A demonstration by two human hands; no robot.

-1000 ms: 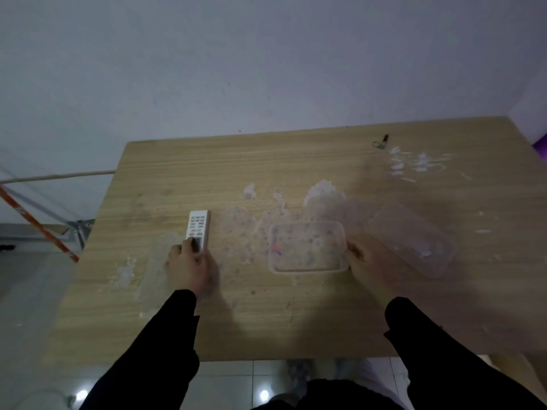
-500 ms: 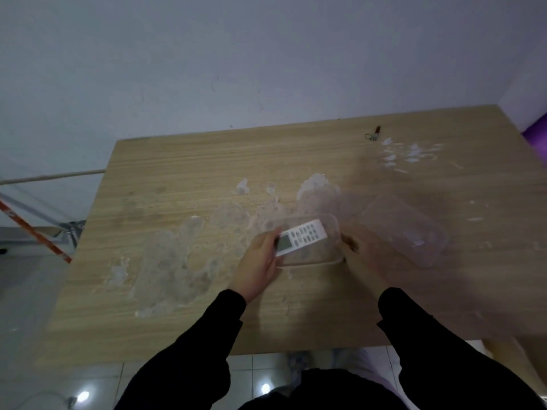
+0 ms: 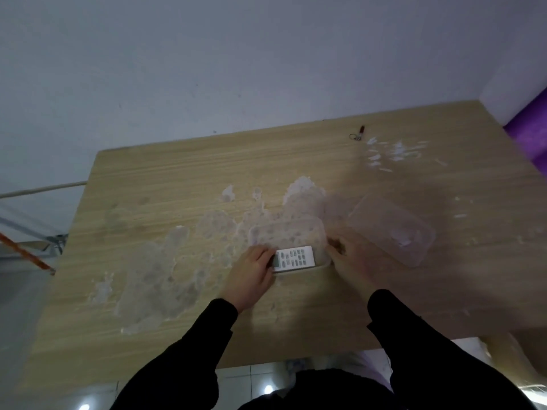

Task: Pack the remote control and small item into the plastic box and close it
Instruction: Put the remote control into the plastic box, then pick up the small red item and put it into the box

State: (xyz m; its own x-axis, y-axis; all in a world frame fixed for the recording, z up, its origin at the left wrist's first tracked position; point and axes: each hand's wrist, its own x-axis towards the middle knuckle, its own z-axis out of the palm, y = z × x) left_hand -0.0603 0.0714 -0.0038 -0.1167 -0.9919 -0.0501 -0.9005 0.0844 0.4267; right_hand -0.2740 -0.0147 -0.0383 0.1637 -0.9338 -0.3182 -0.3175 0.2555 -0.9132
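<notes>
While my left hand (image 3: 251, 273) grips the white remote control (image 3: 294, 258) over the clear plastic box (image 3: 291, 232) my right hand (image 3: 352, 258) steadies, I fear it catching the near rim and tipping out.

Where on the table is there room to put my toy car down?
The table is bare along the far edge by the wall, left of the small keyring, and down the whole left side. The near middle is crowded: both hands, the remote control, the plastic box and its lid.
</notes>
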